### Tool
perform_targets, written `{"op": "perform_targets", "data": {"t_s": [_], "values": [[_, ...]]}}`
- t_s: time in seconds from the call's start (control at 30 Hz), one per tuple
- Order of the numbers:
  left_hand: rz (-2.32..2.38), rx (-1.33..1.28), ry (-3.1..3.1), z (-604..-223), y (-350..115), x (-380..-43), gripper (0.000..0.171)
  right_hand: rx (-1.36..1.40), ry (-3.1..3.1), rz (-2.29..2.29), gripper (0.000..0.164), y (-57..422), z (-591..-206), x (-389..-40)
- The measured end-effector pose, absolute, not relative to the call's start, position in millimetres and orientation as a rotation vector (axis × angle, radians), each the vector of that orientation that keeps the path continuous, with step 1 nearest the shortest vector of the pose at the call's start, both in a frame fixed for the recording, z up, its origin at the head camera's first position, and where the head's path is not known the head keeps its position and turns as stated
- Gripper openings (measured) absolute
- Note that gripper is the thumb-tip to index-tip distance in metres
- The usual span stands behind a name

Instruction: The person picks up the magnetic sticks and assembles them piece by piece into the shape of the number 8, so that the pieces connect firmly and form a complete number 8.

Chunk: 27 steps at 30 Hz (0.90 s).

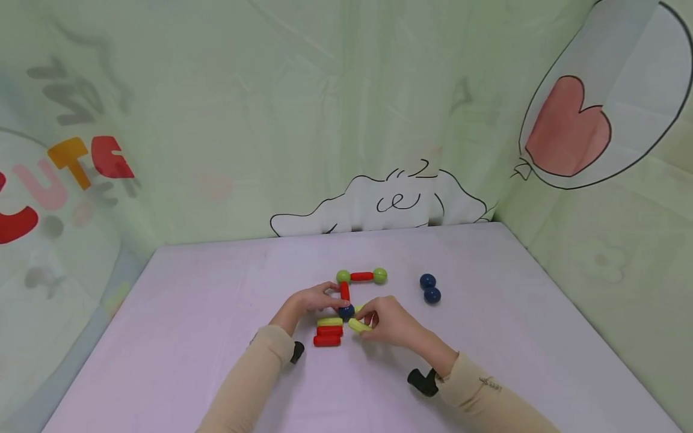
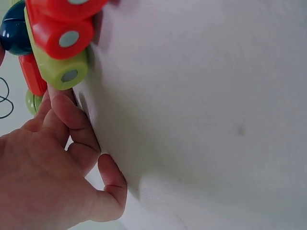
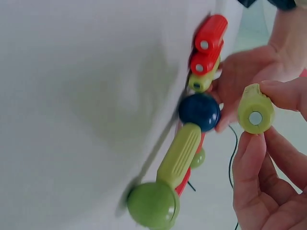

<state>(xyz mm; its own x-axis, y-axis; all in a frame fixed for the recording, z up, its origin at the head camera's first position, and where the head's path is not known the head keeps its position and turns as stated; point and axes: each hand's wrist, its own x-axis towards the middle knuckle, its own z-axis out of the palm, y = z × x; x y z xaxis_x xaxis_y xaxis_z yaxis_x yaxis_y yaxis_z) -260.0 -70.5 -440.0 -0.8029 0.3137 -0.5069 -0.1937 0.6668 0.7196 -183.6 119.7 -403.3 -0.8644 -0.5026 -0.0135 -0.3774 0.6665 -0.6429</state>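
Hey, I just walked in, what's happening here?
A person's right hand pinches a yellow-green stick, while the left hand touches a dark blue ball joined into a chain of sticks and balls. Three more sticks lie beside that ball; two other blue balls sit off to the right.

Head view: R hand [image 1: 391, 322] hides part of the joined yellow stick [image 1: 359, 308] & all of its green end ball [image 3: 151, 206]; print on R sleeve [image 1: 489, 385], 4–5 o'clock, too small to read. Balloon [image 1: 622, 60], 2 o'clock, cut by top edge; red letter [image 1: 18, 227], 9 o'clock, by L edge.
L wrist view: top red stick [image 2: 67, 9], 11 o'clock, cut off; finger sliver [image 2: 1, 54], 10 o'clock, can't tell whose.
R wrist view: held yellow stick [image 3: 255, 103], 3 o'clock, end-on, length hidden; far green ball [image 3: 200, 158], 4–5 o'clock, part-hidden.
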Motion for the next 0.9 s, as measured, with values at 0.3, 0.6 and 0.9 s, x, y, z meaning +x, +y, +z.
{"op": "perform_targets", "data": {"t_s": [0.3, 0.6, 0.9], "values": [[1.157, 0.144, 2.284, -440, -70, -255, 0.057, -0.537, 2.813, -0.964, 0.022, 135, -403, -200], [1.072, 0.124, 2.326, -441, -70, -255, 0.065, -0.441, 2.843, -0.956, 0.021, 145, -402, -216], [1.090, 0.115, 2.317, -440, -68, -256, 0.064, -0.278, 2.856, -0.989, 0.023, 153, -405, -235]]}}
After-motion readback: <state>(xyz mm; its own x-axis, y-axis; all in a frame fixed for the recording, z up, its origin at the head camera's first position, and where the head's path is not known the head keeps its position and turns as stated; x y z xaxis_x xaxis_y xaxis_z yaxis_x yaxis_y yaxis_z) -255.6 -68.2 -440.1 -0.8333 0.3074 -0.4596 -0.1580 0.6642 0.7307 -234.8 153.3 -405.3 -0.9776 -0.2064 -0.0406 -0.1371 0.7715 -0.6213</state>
